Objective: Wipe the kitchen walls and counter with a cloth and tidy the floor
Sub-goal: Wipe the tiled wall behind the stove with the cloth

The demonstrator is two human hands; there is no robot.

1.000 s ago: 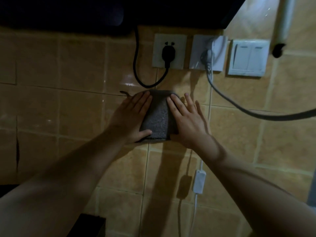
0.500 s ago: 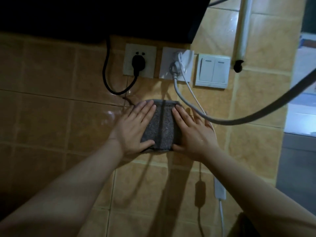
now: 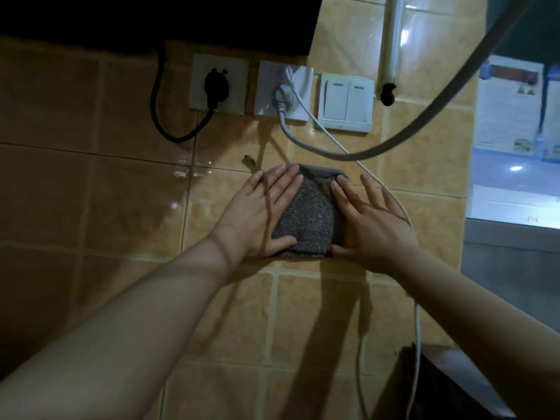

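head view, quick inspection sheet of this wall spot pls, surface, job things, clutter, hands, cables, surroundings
surface: tan tiled wall, glossy wet-looking sheen left of the cloth
job's things: grey cloth folded, flat against the wall below the sockets
clutter: nothing seen
grippers: left hand and right hand, fingers straight, press the cloth's two sides
cables: black plug with black cord looping down; white plug with grey cable swinging up right; thin white cord running down past the right hand
surroundings: double switch, vertical pipe, dark unit above, lit opening at right
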